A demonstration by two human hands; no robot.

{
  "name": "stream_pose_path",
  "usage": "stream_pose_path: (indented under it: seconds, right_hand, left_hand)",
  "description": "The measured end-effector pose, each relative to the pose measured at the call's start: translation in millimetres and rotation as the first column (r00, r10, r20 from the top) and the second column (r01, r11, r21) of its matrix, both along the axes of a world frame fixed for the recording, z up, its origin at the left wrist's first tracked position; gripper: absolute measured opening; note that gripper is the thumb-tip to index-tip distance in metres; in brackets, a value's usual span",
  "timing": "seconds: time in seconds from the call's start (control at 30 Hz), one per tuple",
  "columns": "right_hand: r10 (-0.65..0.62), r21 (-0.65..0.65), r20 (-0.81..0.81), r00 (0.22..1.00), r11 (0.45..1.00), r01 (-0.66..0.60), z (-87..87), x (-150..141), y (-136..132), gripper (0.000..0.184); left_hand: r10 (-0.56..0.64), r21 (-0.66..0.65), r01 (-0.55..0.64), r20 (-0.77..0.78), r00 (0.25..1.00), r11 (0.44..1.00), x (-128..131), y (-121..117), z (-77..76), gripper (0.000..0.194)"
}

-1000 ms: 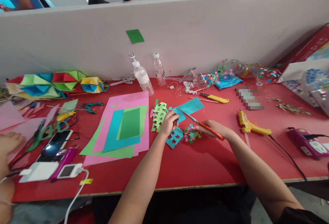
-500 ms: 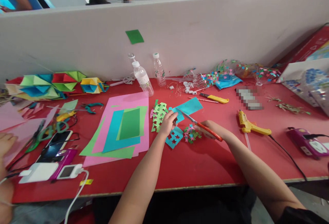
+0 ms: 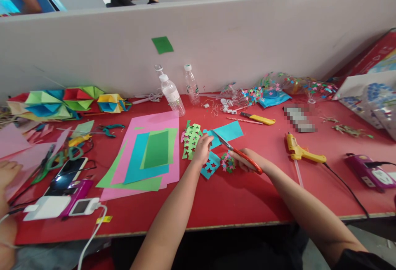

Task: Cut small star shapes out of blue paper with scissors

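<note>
My left hand (image 3: 203, 148) is closed, its fingertips pinching the left end of a blue paper strip (image 3: 230, 131). My right hand (image 3: 246, 159) grips scissors (image 3: 247, 158) by their red handles, with the metal blades pointing up and left across the strip. Whether the blades are cutting into the paper is too small to tell. Under my left wrist and beside it lies a blue paper piece with star-shaped holes (image 3: 211, 165). Green punched paper (image 3: 192, 136) lies just left of that hand. A heap of small coloured paper stars (image 3: 227, 163) sits by my right fingers, partly hidden.
Stacked coloured sheets (image 3: 157, 148) lie to the left. Behind stand plastic bottles (image 3: 173, 96). A yellow utility knife (image 3: 261, 119) and a glue gun (image 3: 298, 148) are on the right. Another person's hand (image 3: 9, 173) rests at the far left, near phones and power banks (image 3: 74, 195).
My right hand and the scissors' handles have shifted a little left. The strip has tilted slightly; my left hand has hardly moved.
</note>
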State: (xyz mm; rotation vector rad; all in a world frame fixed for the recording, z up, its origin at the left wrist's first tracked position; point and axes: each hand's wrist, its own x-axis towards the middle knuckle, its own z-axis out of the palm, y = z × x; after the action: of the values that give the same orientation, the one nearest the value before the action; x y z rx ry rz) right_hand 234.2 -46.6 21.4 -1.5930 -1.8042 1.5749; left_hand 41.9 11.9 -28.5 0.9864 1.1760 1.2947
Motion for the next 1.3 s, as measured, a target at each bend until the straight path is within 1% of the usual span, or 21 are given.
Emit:
stream_pose_path:
  seconds: [0.1,0.17,0.23,0.37,0.5,0.6,0.7,0.73,0.8,0.83,0.9,0.97,1.03,1.07,1.1,1.17,1.23,1.3]
  right_hand:
    - [-0.058,-0.059,-0.007,0.998,0.997,0.057,-0.2,-3.2,-1.2,0.064]
    - [-0.083,-0.098,0.001,0.997,0.992,0.082,-0.1,-5.0,-1.8,0.063]
    - [-0.1,-0.121,0.013,0.995,0.988,0.1,-0.7,-6.6,-1.9,0.062]
    - [-0.13,-0.129,0.016,0.991,0.983,0.131,-4.6,-9.0,-0.9,0.062]
    - [-0.2,-0.125,-0.023,0.98,0.973,0.196,-8.2,-7.7,2.5,0.06]
    - [-0.237,-0.091,-0.049,0.97,0.968,0.232,-8.3,-1.3,6.4,0.058]
    - [-0.249,-0.088,-0.026,0.968,0.965,0.246,-5.4,9.4,9.6,0.059]
    - [-0.245,-0.082,-0.008,0.969,0.966,0.244,-3.8,13.4,10.2,0.059]
    - [-0.2,-0.06,0.02,0.98,0.978,0.201,-0.2,21.1,10.9,0.059]
    - [-0.18,-0.045,0.036,0.983,0.982,0.182,1.5,24.3,11.1,0.058]
    - [-0.136,0.016,0.065,0.989,0.991,0.135,3.7,28.8,11.4,0.057]
    - [-0.12,0.068,0.095,0.988,0.991,0.114,4.1,30.3,11.9,0.057]
    - [-0.131,0.104,0.141,0.981,0.988,0.117,3.2,29.6,12.7,0.058]
    - [-0.14,0.12,0.166,0.976,0.985,0.121,2.7,28.9,13.0,0.058]
    - [-0.147,0.134,0.187,0.971,0.983,0.123,2.6,28.4,13.1,0.058]
    - [-0.143,0.143,0.202,0.969,0.983,0.115,3.8,28.1,12.8,0.058]
    - [-0.106,0.129,0.187,0.977,0.988,0.082,7.0,28.8,11.6,0.058]
    - [-0.043,0.121,0.193,0.98,0.992,0.02,10.8,29.9,10.3,0.058]
  left_hand:
    - [-0.017,-0.063,0.023,0.095,0.995,0.998,3.0,-1.0,0.1,0.026]
    - [0.0,-0.118,0.02,0.168,0.986,0.993,4.7,-1.2,0.1,0.025]
    - [0.005,-0.147,0.028,0.218,0.976,0.989,5.9,-1.7,0.9,0.023]
    - [-0.065,-0.12,0.107,0.315,0.947,0.987,7.1,-2.8,5.5,0.02]
    - [-0.109,-0.086,0.159,0.422,0.9,0.983,7.7,-0.6,10.2,0.018]
    - [-0.103,-0.09,0.165,0.478,0.872,0.982,7.0,3.1,10.8,0.018]
    - [-0.105,-0.055,0.152,0.496,0.862,0.987,5.9,5.2,9.2,0.014]
    - [-0.103,-0.04,0.14,0.486,0.868,0.989,5.6,5.2,8.5,0.013]
    - [-0.078,-0.023,0.096,0.422,0.903,0.995,4.7,4.2,7.5,0.01]
    - [-0.062,-0.016,0.073,0.363,0.93,0.997,4.2,3.3,7.3,0.01]
    - [-0.063,0.022,0.06,0.185,0.981,0.998,3.0,1.3,7.7,0.008]
    - [-0.107,0.086,0.108,-0.018,0.994,0.99,2.2,-0.4,8.8,0.011]
    - [-0.145,0.131,0.164,-0.146,0.979,0.978,2.2,-1.2,9.4,0.021]
    - [-0.152,0.138,0.174,-0.157,0.976,0.975,2.4,-1.2,9.3,0.026]
    - [-0.154,0.133,0.172,-0.135,0.979,0.976,2.6,-1.0,8.8,0.03]
    - [-0.133,0.113,0.138,-0.044,0.99,0.984,2.3,-0.1,7.1,0.032]
    - [-0.075,0.089,0.072,0.03,0.997,0.993,1.0,1.1,5.4,0.029]
    - [0.016,0.081,-0.019,0.037,0.999,0.997,-1.3,2.0,4.4,0.024]
